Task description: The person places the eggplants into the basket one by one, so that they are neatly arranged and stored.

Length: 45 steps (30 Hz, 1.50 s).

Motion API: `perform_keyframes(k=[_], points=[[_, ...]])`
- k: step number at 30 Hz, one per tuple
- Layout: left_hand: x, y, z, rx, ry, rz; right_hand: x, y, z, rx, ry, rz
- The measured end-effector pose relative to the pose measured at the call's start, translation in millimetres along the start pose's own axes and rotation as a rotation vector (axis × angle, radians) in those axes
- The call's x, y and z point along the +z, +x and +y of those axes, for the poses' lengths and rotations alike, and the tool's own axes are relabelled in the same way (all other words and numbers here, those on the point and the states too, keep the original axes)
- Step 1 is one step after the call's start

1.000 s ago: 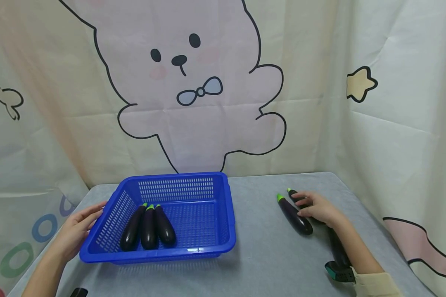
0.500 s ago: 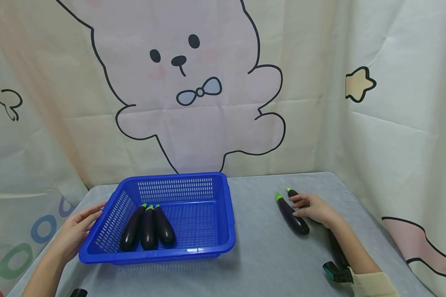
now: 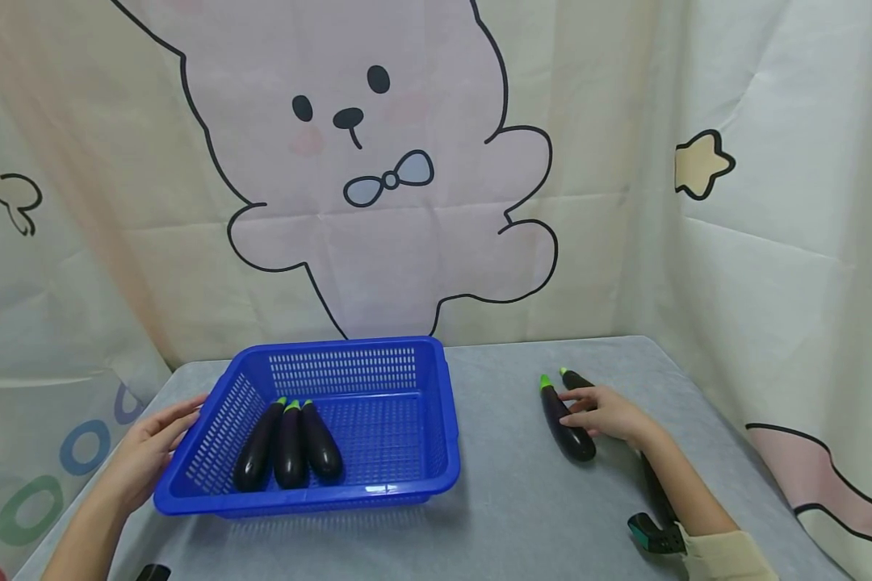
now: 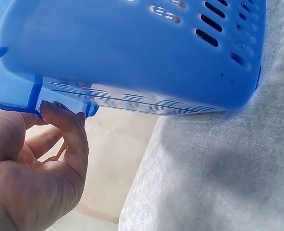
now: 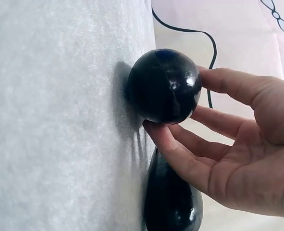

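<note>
Toward four o'clock, the right hand (image 3: 606,413) pinches a dark eggplant (image 3: 570,436), thumb on one side and fingers on the other; its green tip points near eleven o'clock. I can't tell if it touches the table (image 3: 509,484). To hold it well, I'd squeeze firmly but gently near the fat part, because shiny skin may slip. Toward eight o'clock, the left hand (image 3: 141,452) has bent fingers holding the edge of the blue basket (image 3: 298,498), which should help keep it steady. Inside, three eggplants (image 3: 291,452) lie side by side toward nine o'clock, so its three o'clock side has more room. A far eggplant (image 3: 576,379) peeks out toward eleven o'clock from the right hand. What looks like another eggplant (image 3: 656,490) is partly hidden by the right arm, so lift carefully and don't bump it.
</note>
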<state>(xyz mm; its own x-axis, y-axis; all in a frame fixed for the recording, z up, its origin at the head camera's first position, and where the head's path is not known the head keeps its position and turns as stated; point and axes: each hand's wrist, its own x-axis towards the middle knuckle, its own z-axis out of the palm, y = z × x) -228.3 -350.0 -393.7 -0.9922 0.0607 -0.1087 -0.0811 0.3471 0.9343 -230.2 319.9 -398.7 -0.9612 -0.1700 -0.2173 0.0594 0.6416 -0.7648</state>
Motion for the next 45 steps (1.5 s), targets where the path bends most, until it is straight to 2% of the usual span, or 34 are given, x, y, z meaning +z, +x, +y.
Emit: perform_keyframes(k=[8,19,32,38,45], points=[[0.2,-0.5,0.5,-0.001,0.008,0.003,4,2,0,0.023,0.02,-0.006],[-1.3,0.2,-0.3,0.005,0.005,0.001,12,7,-1,0.064,0.01,0.091],[-0.9,1.5,0.0,-0.003,0.033,0.001,12,6,-2,0.084,0.063,0.07],[-0.9,1.2,1.2,-0.007,0.04,0.005,12,6,-1,0.107,0.088,0.086],[-1.1,0.3,1.2,0.001,-0.006,-0.001,9,6,-5,0.103,0.132,0.088]])
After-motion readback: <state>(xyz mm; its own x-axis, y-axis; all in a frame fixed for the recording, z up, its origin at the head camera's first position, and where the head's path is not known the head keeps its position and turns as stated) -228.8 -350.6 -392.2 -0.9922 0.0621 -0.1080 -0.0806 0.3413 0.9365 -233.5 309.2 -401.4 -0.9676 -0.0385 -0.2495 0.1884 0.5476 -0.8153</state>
